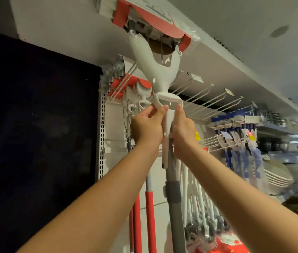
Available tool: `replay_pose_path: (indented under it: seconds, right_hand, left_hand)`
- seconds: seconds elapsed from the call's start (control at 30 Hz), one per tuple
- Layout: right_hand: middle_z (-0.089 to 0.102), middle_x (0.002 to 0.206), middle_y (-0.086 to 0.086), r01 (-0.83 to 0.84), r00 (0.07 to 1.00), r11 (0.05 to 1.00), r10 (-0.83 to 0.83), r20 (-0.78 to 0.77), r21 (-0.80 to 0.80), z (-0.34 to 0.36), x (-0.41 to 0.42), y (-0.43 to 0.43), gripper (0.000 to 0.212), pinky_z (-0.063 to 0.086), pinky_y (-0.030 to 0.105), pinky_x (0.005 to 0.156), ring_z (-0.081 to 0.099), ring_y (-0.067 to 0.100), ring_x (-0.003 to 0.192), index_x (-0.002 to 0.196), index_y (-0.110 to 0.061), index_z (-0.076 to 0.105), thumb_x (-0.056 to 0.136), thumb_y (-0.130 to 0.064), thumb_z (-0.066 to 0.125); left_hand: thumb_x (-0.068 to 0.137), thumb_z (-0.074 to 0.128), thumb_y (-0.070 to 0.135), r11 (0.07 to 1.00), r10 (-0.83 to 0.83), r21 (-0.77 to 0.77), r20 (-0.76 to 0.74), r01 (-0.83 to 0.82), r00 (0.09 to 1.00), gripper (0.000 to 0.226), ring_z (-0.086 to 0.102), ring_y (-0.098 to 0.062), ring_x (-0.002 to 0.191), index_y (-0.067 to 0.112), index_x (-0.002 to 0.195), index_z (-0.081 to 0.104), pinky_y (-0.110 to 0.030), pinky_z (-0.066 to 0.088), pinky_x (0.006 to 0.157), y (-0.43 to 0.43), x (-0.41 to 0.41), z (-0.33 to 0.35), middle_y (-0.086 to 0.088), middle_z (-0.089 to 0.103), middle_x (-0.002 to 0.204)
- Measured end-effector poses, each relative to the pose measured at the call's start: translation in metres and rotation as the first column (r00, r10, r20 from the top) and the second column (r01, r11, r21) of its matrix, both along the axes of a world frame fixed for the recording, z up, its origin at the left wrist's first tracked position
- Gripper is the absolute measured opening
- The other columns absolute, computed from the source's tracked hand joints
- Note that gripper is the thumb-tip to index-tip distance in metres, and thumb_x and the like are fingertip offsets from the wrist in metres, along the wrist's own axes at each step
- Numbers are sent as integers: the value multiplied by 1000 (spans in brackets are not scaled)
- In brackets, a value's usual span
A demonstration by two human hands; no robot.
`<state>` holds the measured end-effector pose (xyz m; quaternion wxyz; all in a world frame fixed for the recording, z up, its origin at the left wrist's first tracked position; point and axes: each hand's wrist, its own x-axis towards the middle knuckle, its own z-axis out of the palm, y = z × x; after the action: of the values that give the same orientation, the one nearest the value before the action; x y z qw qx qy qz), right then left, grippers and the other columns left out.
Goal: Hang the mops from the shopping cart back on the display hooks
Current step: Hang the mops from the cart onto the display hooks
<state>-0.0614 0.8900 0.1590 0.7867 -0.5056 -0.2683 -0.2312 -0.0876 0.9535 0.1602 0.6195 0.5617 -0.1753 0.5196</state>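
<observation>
Head view: both hands lift a mop toward the display hooks.
Fingertips of the left hand [145, 125] pinch the lower rim of the white hanging loop [155, 102], and the right hand [183, 126] curls round the neck just beneath it, so the opening faces the far wall, apparently to steer it onto a wire. The mop [151, 64] stands head-up, its red-wrapped head close under the shelf [235, 57], its grey pole [174, 207] running down between the forearms. Whether a wire tip already sits in the loop I cannot tell. Bare display hooks [215, 98] jut out just right of the loop; far left, other mops [119, 84] already hang. No cart is in sight.
</observation>
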Motion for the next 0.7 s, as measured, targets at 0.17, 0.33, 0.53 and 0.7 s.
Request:
replay_pose_path:
  seconds: [0.17,0.33,0.53,0.7]
  right_hand:
    - [56,82,16,-108,994,994,109,-19,31,27,22,6,47,53,42,69,61,30,74,77,-12,60,99,-48,40]
    - [62,69,12,-265,964,956,266,3,125,53,54,13,39,54,47,73,58,25,62,77,-16,60,99,-44,44]
    - [64,67,7,-400,915,893,400,41,208,85,105,18,39,48,33,63,57,23,58,83,-13,65,97,-44,46]
    - [66,73,8,-410,911,893,409,46,183,107,137,19,42,51,35,69,59,26,65,88,-14,66,99,-46,41]
  left_hand:
    - [83,74,26,990,119,75,40,-122,992,6,70,-13,75,30,78,72,-37,59,76,6,26,33,6,75,82]
    - [80,75,32,960,230,140,91,-241,969,4,71,-14,73,28,81,74,-40,60,72,15,58,62,9,74,77]
    - [76,78,38,912,342,203,107,-357,934,14,71,-19,68,27,71,70,-40,60,66,18,96,97,9,72,72]
    - [78,76,36,891,373,225,130,-394,919,12,70,-20,69,25,77,71,-40,60,66,14,120,117,6,73,77]
